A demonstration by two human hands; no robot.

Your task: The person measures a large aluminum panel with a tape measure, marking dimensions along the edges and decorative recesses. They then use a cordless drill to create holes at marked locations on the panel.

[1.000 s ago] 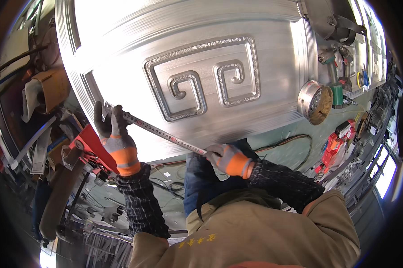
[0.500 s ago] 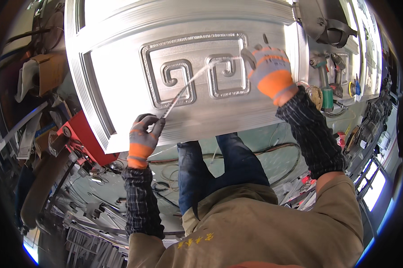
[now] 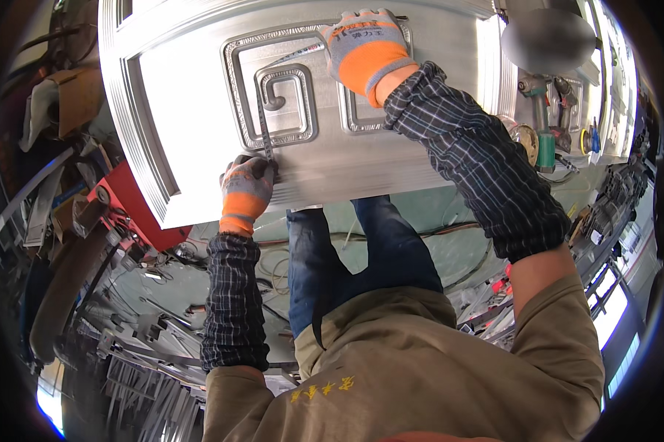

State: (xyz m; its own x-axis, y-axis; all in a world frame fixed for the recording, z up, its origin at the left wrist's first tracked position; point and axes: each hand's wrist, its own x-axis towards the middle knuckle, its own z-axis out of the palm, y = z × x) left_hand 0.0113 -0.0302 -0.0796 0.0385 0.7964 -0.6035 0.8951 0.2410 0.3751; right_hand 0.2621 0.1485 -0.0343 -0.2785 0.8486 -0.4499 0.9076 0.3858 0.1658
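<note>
A large silver metal door panel (image 3: 185, 110) with embossed square spirals lies in front of me. A thin metal ruler (image 3: 263, 125) rests on it across the left spiral. My left hand (image 3: 247, 188), in a grey and orange glove, pinches the ruler's lower end near the panel's front edge. My right hand (image 3: 361, 48), gloved the same way, is stretched out to the ruler's upper end between the two spirals and presses it to the panel. The ruler's far tip is hidden under that glove.
A red machine part (image 3: 129, 202) sits by the panel's left corner. A round grey disc (image 3: 549, 37) and a green-handled tool (image 3: 545, 147) stand at the right. Cables (image 3: 273, 272) and metal profiles (image 3: 140, 368) lie on the floor around my legs.
My right hand reached up from near my body onto the panel. My left hand moved right to the panel's front edge. The ruler now lies steeper, over the left spiral.
</note>
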